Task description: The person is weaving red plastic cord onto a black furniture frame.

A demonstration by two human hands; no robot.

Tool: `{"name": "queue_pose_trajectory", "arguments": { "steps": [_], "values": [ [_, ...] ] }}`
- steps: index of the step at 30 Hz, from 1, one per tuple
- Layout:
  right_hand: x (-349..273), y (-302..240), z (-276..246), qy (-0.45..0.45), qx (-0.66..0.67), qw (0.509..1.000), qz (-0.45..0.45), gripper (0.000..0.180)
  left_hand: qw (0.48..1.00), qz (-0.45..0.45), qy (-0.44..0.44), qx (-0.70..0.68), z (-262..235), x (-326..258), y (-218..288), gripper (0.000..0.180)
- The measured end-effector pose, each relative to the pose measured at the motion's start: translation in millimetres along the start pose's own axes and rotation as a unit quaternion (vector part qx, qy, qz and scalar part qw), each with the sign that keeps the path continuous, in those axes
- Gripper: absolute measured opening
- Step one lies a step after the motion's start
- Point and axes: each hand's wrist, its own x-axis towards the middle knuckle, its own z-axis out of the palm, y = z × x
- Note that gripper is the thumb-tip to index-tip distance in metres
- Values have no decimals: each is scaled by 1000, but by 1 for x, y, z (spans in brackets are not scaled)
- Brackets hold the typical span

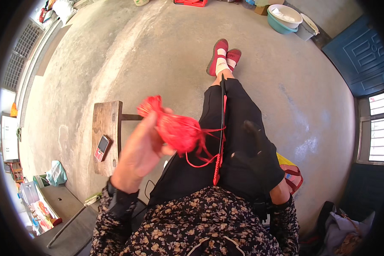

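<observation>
My left hand (143,147) is closed around a loose bundle of shiny red plastic string (179,131), raised over my left thigh. Strands trail from it to a thin black rod (222,111) that lies lengthwise between my legs. Red braiding (217,170) wraps the rod's near end, by my waist. Over my right thigh is my right hand (260,149), which looks dark-gloved and blends into my black trousers (243,102). Its fingers seem stretched and apart, with nothing visible in them, though they are dim and blurred.
To my left a wooden stool (102,138) bears a red mobile phone (103,148). A yellow and red bag (293,175) sits by my right leg. Basins (281,21) stand at the far right, near a blue door (362,55). A stick (70,222) slants at lower left.
</observation>
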Motion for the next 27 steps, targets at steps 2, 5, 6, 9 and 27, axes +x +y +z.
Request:
{"name": "queue_pose_trajectory", "arguments": {
  "steps": [2, 5, 6, 9, 27],
  "values": [
    [12, -16, 4, 9, -8, 998, -62, 78, 989, 141, -23, -39, 14, -23, 24, 40],
    [35, -42, 15, -64, -190, 963, -179, 64, 959, 226, -124, -119, 41, -69, 66, 39],
    [44, -49, 18, -90, -191, 957, -199, 56, 941, 248, -206, -103, 48, -82, 85, 33],
    [51, -62, 14, -169, -15, 976, -139, 36, 906, 341, -250, -19, 47, -103, 135, 20],
    [-69, -92, -74, -173, 416, 862, 230, 44, 840, -27, -65, 537, 16, 15, -74, 45]
  ]
}}
